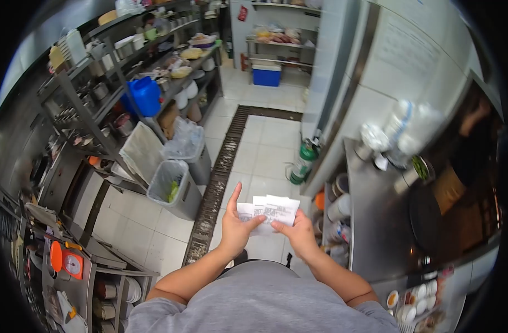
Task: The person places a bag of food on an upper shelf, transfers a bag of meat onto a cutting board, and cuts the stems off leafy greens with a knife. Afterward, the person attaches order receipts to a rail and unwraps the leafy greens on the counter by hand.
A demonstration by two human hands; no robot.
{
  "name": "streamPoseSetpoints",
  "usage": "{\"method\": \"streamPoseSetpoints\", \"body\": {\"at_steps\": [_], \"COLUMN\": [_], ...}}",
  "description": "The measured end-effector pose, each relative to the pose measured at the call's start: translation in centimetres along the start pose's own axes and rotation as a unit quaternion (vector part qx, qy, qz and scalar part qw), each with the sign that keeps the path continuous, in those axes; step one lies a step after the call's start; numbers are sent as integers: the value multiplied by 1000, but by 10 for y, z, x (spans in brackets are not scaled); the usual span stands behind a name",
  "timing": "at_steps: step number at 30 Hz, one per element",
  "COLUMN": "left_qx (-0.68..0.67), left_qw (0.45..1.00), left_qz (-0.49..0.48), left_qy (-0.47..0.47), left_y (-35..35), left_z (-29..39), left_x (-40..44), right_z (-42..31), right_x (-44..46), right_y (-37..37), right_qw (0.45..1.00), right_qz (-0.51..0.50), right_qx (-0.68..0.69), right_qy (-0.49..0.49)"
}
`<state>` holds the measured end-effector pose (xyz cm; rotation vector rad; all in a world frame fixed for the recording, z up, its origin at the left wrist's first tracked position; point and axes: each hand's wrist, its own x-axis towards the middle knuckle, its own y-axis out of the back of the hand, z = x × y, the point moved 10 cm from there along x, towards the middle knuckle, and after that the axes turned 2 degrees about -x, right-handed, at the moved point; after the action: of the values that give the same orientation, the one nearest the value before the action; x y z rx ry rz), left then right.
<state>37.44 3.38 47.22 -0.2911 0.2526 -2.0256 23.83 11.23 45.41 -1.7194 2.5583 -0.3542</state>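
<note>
Several white printed paper slips (280,211) are fanned out in front of my body, at the centre of the view. My left hand (240,222) holds their left side, thumb on top and index finger stretched upward. At their right edge my right hand (294,228) grips them, its thumb pressed on the front. Small printed text shows on the slips but is too small to read. Both hands are close together, with the slips spanning between them. The fingers behind the paper are hidden.
Left are metal shelves with kitchenware, a blue jug (145,96) and grey bins (175,188). A floor drain grate (216,188) runs ahead. A green cylinder (304,162) stands beside a steel counter (370,205) on the right. A blue cooler (266,76) is at the back.
</note>
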Motion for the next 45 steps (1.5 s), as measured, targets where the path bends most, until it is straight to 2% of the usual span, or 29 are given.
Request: {"method": "streamPoseSetpoints", "body": {"at_steps": [2, 4, 6, 8, 10, 12, 17, 20, 21, 25, 27, 28, 30, 32, 34, 36, 37, 38, 40, 42, 44, 45], "left_qx": [25, 10, -28, 62, 94, 62, -11, -38, -38, 31, 0, -24, -15, -5, -17, -237, -259, -226, -111, -99, -27, -18], "left_qw": [1000, 998, 995, 953, 946, 953, 971, 981, 983, 982, 968, 959, 947, 935, 945, 939, 945, 958, 979, 977, 965, 957], "left_qz": [9, -15, -8, -129, -136, -131, -73, -7, 5, 165, 247, 282, 313, 327, 285, 204, 164, 142, 160, 182, 237, 263], "left_qy": [3, 57, 96, 268, 278, 268, 227, 189, 182, 89, 36, 6, -75, -135, -157, -141, -114, -101, -50, -59, -111, -118], "left_y": [34, 59, 88, 97, 102, 97, 72, 89, 99, 187, 228, 250, 295, 334, 360, 364, 366, 372, 391, 412, 445, 461], "left_z": [10, 3, -12, -55, -64, -80, -107, -104, -100, -69, -42, -27, 6, 35, 62, 77, 81, 85, 88, 101, 124, 129], "left_x": [40, 85, 133, 169, 213, 265, 416, 504, 532, 620, 665, 691, 746, 799, 857, 911, 936, 958, 1001, 1039, 1069, 1082], "right_z": [39, 48, 58, 72, 85, 103, 116, 116, 114, 129, 139, 137, 139, 132, 126, 110, 105, 96, 84, 85, 93, 93], "right_x": [44, 97, 143, 183, 225, 264, 412, 527, 561, 691, 754, 790, 854, 906, 953, 1015, 1043, 1070, 1117, 1155, 1187, 1202], "right_y": [-29, -48, -52, -47, -38, -16, 33, 27, 14, -70, -120, -147, -201, -248, -292, -308, -320, -331, -358, -388, -421, -440], "right_qw": [990, 991, 994, 990, 984, 970, 972, 964, 954, 931, 945, 945, 937, 922, 909, 954, 959, 965, 966, 966, 964, 957], "right_qz": [-19, -24, -43, -73, -105, -88, -57, -92, -129, -246, -261, -282, -305, -343, -374, -273, -257, -239, -235, -234, -244, -263], "right_qx": [50, 66, 6, -41, -92, -131, -142, -153, -189, -220, -100, -84, -40, -9, 16, 48, 68, 82, 102, 101, 101, 122], "right_qy": [-129, -117, -105, -110, -114, -185, -181, -196, -193, -154, -170, -141, -167, -178, -184, -113, -101, -76, -39, -41, -34, -4]}}
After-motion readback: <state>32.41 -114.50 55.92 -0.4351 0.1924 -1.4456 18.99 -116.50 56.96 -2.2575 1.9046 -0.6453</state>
